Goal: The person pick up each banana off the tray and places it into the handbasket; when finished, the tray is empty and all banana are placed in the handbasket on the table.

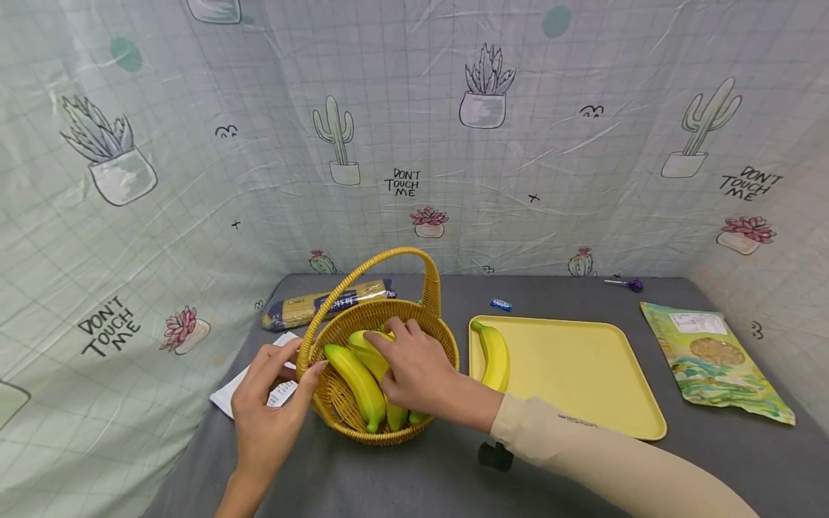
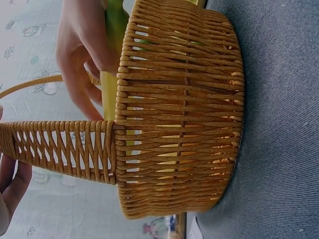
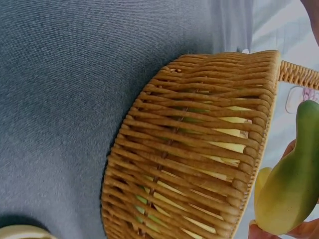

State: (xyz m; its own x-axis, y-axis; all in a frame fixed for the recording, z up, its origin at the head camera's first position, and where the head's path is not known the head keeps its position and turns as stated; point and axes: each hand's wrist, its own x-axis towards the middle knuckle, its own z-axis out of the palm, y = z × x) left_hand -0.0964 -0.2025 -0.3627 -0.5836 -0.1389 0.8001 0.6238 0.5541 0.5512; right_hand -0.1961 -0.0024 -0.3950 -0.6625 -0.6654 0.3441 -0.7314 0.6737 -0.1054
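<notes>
A yellow wicker basket [image 1: 448,338] with a tall arched handle stands on the grey table and contains several yellow-green bananas [image 1: 356,385]. My left hand [image 1: 268,403] holds the lower left end of the handle [image 2: 60,149] between thumb and fingers. Inside the basket, my right hand [image 1: 421,363] grips a banana [image 3: 294,179] from above; its palm hides part of the fruit. One more banana [image 1: 496,356] lies along the left edge of a yellow tray [image 1: 570,367], just right of the basket and partly behind my right forearm.
Behind the basket lies a pasta packet [image 1: 294,311], with white paper [image 1: 227,394] at its left. A blue wrapped sweet [image 1: 501,304] and a purple lollipop [image 1: 633,285] are at the back. A green bag [image 1: 712,360] lies far right; a black object [image 1: 495,457] sits near the front.
</notes>
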